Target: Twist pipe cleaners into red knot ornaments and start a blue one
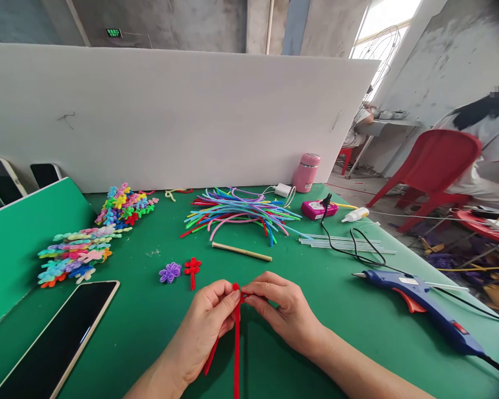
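Note:
My left hand [216, 310] pinches a red pipe cleaner [237, 354] between thumb and fingers, with one length hanging straight down and another end slanting below the palm. At its bent upper part, my right hand [285, 307] pinches a small loop of the same red pipe cleaner. Beyond my left hand lie a red pipe-cleaner flower with a stem [192, 271] and a purple pipe-cleaner flower [170, 272]. Farther back is a wooden stick [241, 252], then a loose heap of many-coloured pipe cleaners [241, 211].
Piles of finished flowers [75, 255] sit at left, near a phone [58, 338]. A blue glue gun [419, 310] with a black cord, clear glue sticks [341, 243], a white glue bottle [355, 214] and a pink flask [306, 173] stand or lie right. A person sits on a red chair [436, 163].

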`<action>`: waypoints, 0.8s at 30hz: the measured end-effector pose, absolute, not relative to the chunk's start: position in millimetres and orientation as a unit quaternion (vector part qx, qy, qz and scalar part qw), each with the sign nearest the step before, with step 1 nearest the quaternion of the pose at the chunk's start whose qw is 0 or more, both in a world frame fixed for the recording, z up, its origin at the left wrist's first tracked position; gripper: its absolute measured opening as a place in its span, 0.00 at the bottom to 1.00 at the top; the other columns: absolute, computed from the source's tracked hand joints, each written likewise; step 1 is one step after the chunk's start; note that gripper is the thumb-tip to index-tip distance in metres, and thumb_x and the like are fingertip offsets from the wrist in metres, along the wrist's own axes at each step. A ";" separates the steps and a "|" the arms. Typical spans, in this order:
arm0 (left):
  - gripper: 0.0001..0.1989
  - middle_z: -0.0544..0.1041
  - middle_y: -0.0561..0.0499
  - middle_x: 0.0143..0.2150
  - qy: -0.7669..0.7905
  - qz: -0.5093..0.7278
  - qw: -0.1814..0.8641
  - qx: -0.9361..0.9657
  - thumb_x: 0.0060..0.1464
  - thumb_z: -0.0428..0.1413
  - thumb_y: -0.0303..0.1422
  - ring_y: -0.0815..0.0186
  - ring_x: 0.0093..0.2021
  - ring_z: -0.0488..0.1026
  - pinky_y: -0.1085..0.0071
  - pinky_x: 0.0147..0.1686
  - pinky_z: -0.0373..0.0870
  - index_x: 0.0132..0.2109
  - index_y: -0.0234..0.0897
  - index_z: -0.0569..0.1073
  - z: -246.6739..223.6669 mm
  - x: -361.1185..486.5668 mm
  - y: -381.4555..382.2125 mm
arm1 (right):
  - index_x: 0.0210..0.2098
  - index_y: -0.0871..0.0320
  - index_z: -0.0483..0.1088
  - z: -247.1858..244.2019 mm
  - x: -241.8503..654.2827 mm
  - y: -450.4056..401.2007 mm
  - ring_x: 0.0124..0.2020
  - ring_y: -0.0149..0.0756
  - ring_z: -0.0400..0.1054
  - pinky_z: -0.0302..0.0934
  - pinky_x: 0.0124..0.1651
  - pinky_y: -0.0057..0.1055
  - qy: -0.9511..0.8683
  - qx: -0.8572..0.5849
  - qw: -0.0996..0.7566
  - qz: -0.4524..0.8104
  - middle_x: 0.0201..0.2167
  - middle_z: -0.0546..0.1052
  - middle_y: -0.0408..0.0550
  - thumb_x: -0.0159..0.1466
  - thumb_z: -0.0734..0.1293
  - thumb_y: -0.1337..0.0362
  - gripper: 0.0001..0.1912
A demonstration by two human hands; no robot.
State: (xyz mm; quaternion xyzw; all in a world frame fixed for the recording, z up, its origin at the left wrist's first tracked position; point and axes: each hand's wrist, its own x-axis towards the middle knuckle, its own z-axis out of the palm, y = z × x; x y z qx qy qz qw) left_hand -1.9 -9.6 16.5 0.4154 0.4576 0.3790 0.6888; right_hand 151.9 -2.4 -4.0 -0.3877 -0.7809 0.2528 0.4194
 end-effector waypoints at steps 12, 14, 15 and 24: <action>0.13 0.56 0.58 0.22 0.477 0.344 0.644 0.490 0.50 0.51 0.40 0.73 0.25 0.52 0.78 0.24 0.55 0.26 0.35 0.63 17.6 -5.0 -7.9 | 0.36 0.57 0.72 -8.4 150.6 -0.9 0.30 0.30 0.68 0.63 0.33 0.24 -0.759 -0.372 0.456 0.278 0.30 0.73 0.47 0.60 0.61 0.68 0.08; 0.14 0.56 0.58 0.22 0.480 0.333 0.626 0.518 0.51 0.49 0.41 0.72 0.25 0.52 0.78 0.23 0.54 0.26 0.35 0.64 16.3 -5.9 -7.4 | 0.36 0.57 0.72 -8.9 150.6 -0.9 0.30 0.30 0.68 0.63 0.33 0.24 -0.755 -0.369 0.465 0.280 0.29 0.73 0.47 0.59 0.61 0.68 0.08; 0.14 0.56 0.58 0.22 0.482 0.327 0.614 0.532 0.51 0.48 0.41 0.72 0.25 0.52 0.78 0.23 0.54 0.26 0.35 0.64 15.9 -6.3 -7.2 | 0.35 0.57 0.72 -9.1 150.6 -0.9 0.30 0.30 0.68 0.63 0.33 0.24 -0.753 -0.368 0.467 0.282 0.29 0.73 0.47 0.59 0.62 0.68 0.08; 0.16 0.53 0.59 0.20 0.525 0.346 0.519 0.580 0.53 0.46 0.40 0.72 0.22 0.49 0.76 0.22 0.51 0.22 0.37 0.57 12.7 -3.8 -7.4 | 0.37 0.60 0.69 -8.8 147.9 0.1 0.25 0.29 0.62 0.59 0.28 0.25 -0.647 -0.449 0.445 0.427 0.26 0.70 0.46 0.61 0.58 0.60 0.13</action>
